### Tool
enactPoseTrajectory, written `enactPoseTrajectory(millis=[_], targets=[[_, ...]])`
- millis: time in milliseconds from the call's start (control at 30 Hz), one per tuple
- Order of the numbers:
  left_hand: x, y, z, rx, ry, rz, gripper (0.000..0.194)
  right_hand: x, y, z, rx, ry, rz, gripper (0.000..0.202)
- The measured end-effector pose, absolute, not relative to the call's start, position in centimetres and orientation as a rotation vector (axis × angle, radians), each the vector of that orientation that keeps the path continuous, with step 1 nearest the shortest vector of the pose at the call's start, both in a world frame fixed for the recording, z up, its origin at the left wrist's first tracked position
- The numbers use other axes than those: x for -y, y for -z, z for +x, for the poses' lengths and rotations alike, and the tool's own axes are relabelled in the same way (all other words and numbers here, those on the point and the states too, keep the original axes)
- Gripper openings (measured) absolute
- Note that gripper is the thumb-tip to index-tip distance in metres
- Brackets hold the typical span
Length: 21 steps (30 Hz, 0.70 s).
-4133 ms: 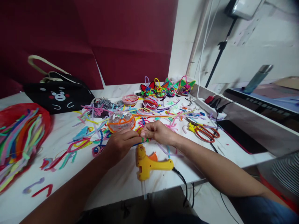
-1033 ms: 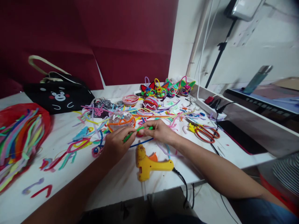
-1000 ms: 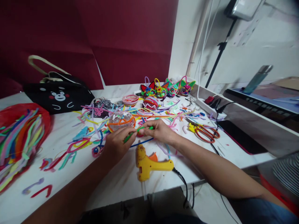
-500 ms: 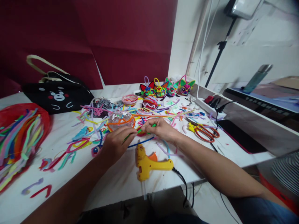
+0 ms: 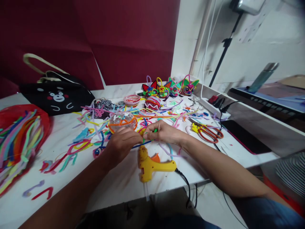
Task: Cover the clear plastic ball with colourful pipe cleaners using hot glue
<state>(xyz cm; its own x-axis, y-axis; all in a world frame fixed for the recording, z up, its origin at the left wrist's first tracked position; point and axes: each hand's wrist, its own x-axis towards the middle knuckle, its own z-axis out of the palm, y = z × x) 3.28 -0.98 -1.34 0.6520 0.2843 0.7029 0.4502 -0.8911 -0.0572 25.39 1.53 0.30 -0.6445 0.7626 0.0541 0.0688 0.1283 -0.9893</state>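
Note:
My left hand (image 5: 124, 142) and my right hand (image 5: 160, 132) meet fingertip to fingertip above the middle of the table, both closed on a thin green pipe cleaner (image 5: 155, 130). Only short bits of it show between and beside the fingers. Just below lies a yellow glue gun (image 5: 152, 167), nozzle pointing away. A blue pipe cleaner (image 5: 140, 145) runs under the hands. Behind my left hand sits a clear round shell with orange strips (image 5: 122, 121).
Several decorated animal heads (image 5: 164, 90) stand at the back. Orange-handled scissors (image 5: 209, 133) and a black phone (image 5: 246, 136) lie right. A red bag of fuzzy strips (image 5: 45, 122) and a black bag (image 5: 57, 98) are left. Coloured scraps litter the white table (image 5: 114, 187).
My left hand has moved slightly right, closing the gap to my right hand. Less of the green pipe cleaner shows. The view has shifted a little.

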Motion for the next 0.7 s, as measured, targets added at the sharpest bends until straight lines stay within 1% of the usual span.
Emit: enactPoseTrajectory(millis=[233,367,433,567,700], targets=[[1.2,1.4,3.2,0.519,1.064,-2.734,0.024,-1.3,-0.5,25.3,1.969,-1.583,-0.718,0.034],[1.6,1.3,3.2,0.591,1.036,-2.755,0.03,-1.3,-0.6,25.4,1.985,-1.597,-0.684,0.033],[1.7,1.2,3.3,0.62,1.042,-2.759,0.028,-1.3,-0.7,25.5,1.96,-1.62,-0.685,0.033],[1.3,0.8,3.2,0.74,1.149,-2.718,0.015,-1.4,-0.8,25.7,1.854,-1.606,-0.718,0.034],[0.9,0.5,2.8,0.908,1.193,-2.608,0.015,-1.8,-0.6,25.7,1.77,-1.603,-0.738,0.039]])
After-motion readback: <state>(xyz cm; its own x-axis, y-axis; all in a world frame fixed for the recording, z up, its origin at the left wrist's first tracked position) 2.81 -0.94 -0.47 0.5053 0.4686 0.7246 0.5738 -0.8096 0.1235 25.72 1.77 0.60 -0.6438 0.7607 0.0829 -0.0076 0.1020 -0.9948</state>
